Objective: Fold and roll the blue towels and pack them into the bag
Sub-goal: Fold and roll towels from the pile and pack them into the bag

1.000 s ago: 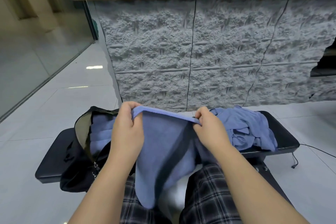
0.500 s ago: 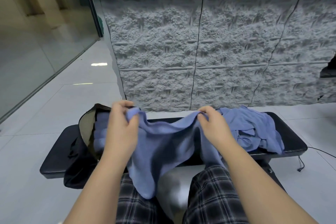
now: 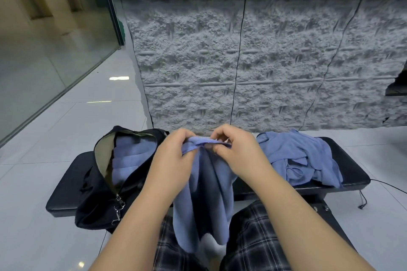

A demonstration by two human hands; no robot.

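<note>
A blue towel (image 3: 204,200) hangs folded lengthwise between my knees, above the black bench (image 3: 66,185). My left hand (image 3: 174,158) and my right hand (image 3: 237,154) both pinch its top edge, close together, almost touching. On the bench's left end stands a black bag (image 3: 97,204), open, with several rolled blue towels (image 3: 130,160) stacked inside. A loose heap of blue towels (image 3: 304,160) lies on the bench's right end.
A rough grey stone-textured wall (image 3: 242,61) with a wooden ledge rises right behind the bench. White floor tiles (image 3: 66,121) spread to the left toward a glass wall. A thin black cable (image 3: 387,185) trails off the bench's right end. My checked trousers (image 3: 253,244) are at the bottom.
My hands have come together, bringing the two top corners of the towel to meet, so the spread towel is now doubled lengthwise and hangs narrower.
</note>
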